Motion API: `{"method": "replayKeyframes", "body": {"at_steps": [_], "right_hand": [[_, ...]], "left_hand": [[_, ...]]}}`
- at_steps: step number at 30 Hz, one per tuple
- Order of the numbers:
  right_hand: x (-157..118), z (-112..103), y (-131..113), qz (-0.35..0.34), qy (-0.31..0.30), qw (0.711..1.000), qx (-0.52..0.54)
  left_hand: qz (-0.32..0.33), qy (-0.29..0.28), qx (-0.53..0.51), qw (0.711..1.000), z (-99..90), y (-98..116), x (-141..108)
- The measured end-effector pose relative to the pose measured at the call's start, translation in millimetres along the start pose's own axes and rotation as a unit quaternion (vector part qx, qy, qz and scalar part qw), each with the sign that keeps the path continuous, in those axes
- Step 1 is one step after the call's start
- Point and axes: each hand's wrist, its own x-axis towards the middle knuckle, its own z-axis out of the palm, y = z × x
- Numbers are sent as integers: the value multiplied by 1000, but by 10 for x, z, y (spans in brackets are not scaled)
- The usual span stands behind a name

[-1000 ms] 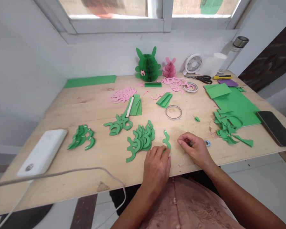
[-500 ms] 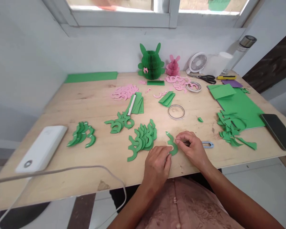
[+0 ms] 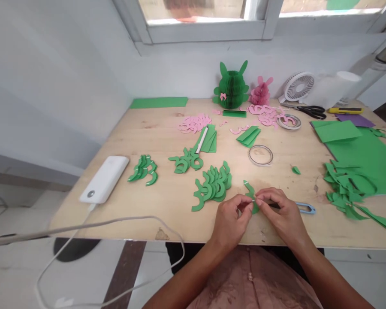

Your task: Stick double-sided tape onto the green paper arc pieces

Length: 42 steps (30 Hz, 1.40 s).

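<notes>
A wavy green paper cutout (image 3: 250, 187) lies on the table, with a small white strip at its upper end. Over its lower part, my left hand (image 3: 233, 218) is closed in a pinch. My right hand (image 3: 281, 212) pinches too, its fingertips meeting the left ones. A tiny pale bit shows between them, too small to name. Under my right hand lies a tool with a light-blue slotted handle (image 3: 305, 208), its dark part mostly covered. Left of my hands, similar green cutouts (image 3: 212, 184) form an overlapping pile.
More green cutouts (image 3: 143, 169) lie near a white power bank (image 3: 104, 179) with a cable (image 3: 128, 219). Tape rolls (image 3: 260, 155), pink cutouts (image 3: 194, 123) and black scissors (image 3: 309, 110) lie farther back. Green scraps (image 3: 350, 189) are at right. Paper figures (image 3: 233, 90) and a fan (image 3: 299, 87) stand by the wall.
The camera view has shifted left. My left hand has lifted from lying on the cutout into a pinch, and its fingertips now meet those of my right hand over the cutout.
</notes>
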Motion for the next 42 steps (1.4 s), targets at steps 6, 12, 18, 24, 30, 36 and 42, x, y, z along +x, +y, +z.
{"method": "replayKeyframes", "body": {"at_steps": [6, 12, 18, 24, 30, 36, 42], "right_hand": [[-28, -5, 10, 8, -12, 1000, 12], [-46, -11, 7, 4, -13, 1000, 2], [-53, -17, 13, -17, -17, 998, -51], [-60, -21, -20, -60, 2, 989, -139], [-75, -29, -22, -60, 13, 986, -155], [-62, -38, -11, -58, -12, 992, -111], [-58, -37, -53, -46, -24, 994, -92]], "left_hand": [[-42, -6, -23, 999, 18, 23, 1], [-39, -2, -22, 999, 35, 23, 9], [-36, 2, -26, 999, 43, 37, -1], [-35, 6, -35, 999, 34, 71, 1], [-38, 10, -38, 999, 27, 55, -5], [-48, 8, -68, 997, 34, 54, -13], [-67, -1, -94, 993, 34, 70, -22]]}}
